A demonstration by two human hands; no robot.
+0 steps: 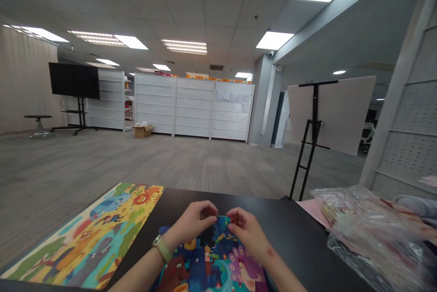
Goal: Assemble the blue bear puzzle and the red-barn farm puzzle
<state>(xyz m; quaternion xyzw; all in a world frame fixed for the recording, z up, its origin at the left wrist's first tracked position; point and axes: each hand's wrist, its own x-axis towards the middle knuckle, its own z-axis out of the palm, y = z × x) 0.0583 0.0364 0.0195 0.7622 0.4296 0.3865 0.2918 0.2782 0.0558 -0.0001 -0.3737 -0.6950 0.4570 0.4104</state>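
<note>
Our left hand (200,217) and right hand (246,230) are near each other over the far edge of a dark blue picture puzzle (218,269), thumbs and fingers curled; a small blue-green piece (223,220) shows between the fingertips, though we cannot tell whether either hand pinches it or only touches it. A watch (162,248) with a pale green strap circles our left wrist. The puzzle, printed with colourful creatures, lies flat before us on a black table (290,237), with a dark gap (207,237) just on our side of the left thumb. We judge the pieces light, thin and stiff like card, smooth enough to slide and apt to crease, so best held by opposite edges between thumb and forefinger. Left of it lies a large yellow animal picture (109,233); to the right, crinkled clear plastic (372,237) is heaped. Beyond stand an easel (314,105), white shelves (193,105) and a television (74,81).
</note>
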